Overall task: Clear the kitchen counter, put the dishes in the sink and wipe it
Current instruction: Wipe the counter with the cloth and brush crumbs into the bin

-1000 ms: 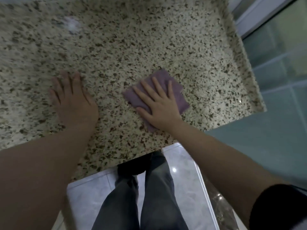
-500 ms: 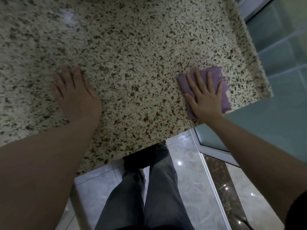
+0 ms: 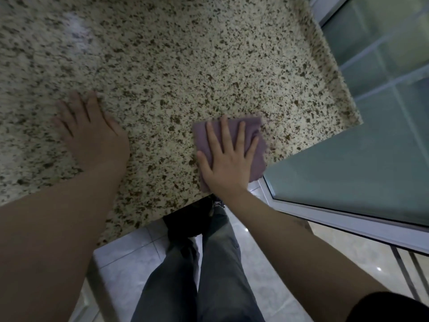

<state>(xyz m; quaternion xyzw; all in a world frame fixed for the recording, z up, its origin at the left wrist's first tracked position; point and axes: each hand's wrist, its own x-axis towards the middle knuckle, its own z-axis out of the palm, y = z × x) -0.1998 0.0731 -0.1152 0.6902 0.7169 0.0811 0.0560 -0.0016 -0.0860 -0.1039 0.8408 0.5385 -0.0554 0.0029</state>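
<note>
A speckled granite counter [image 3: 185, 54] fills the upper view. My right hand [image 3: 228, 161] lies flat, fingers spread, pressing a folded purple cloth [image 3: 257, 145] onto the counter near its front edge. The cloth's near corner reaches the counter's front edge. My left hand [image 3: 92, 135] rests palm down on the bare stone to the left, fingers straight, holding nothing. No dishes or sink are in view.
The counter's right edge [image 3: 336, 73] ends beside a frosted glass panel [image 3: 371, 159] in a white frame. A pale smear [image 3: 76, 31] shows on the stone at the far left. Below the front edge are my legs [image 3: 209, 263] and a tiled floor [image 3: 130, 263].
My right hand slid the cloth right toward the counter's corner, then back left and nearer the front edge. My left hand stayed planted on the stone.
</note>
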